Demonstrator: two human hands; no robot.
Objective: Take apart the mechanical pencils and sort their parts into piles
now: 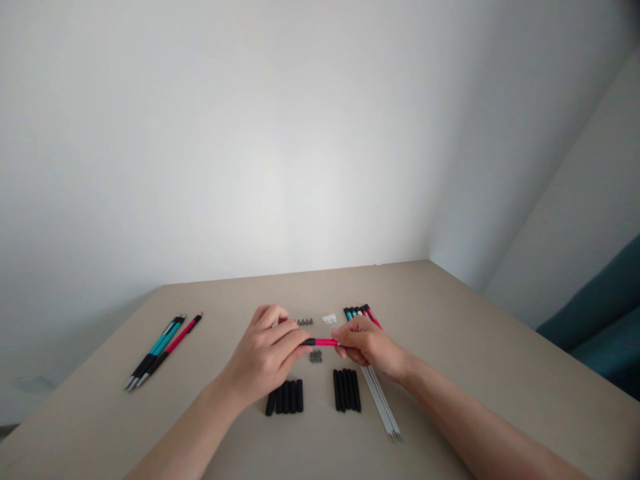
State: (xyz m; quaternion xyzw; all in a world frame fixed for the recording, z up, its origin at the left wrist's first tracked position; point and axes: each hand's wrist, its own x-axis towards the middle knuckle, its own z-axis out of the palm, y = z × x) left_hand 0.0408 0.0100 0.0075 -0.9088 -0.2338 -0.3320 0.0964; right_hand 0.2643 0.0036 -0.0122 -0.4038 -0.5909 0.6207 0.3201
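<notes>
A pink pen barrel with a black end (326, 342) is held level between my two hands above the table. My left hand (265, 350) is closed round the black end, on the left. With thumb and fingers my right hand (367, 343) pinches the pink end, and a tiny light part there is too small to name. Just behind the hands lie small metal cone tips (305, 322) and small white pieces (329, 319). Below the barrel is a little pile of springs (315, 357). Pen barrels with black ends (367, 311) lie partly hidden behind my right hand.
Two groups of black tubes lie in front, one on the left (286, 397) and one on the right (347, 391). Several white refills (383, 403) lie below my right wrist. Blue pens (159, 348) and a pink pen (173, 349) rest at the table's left.
</notes>
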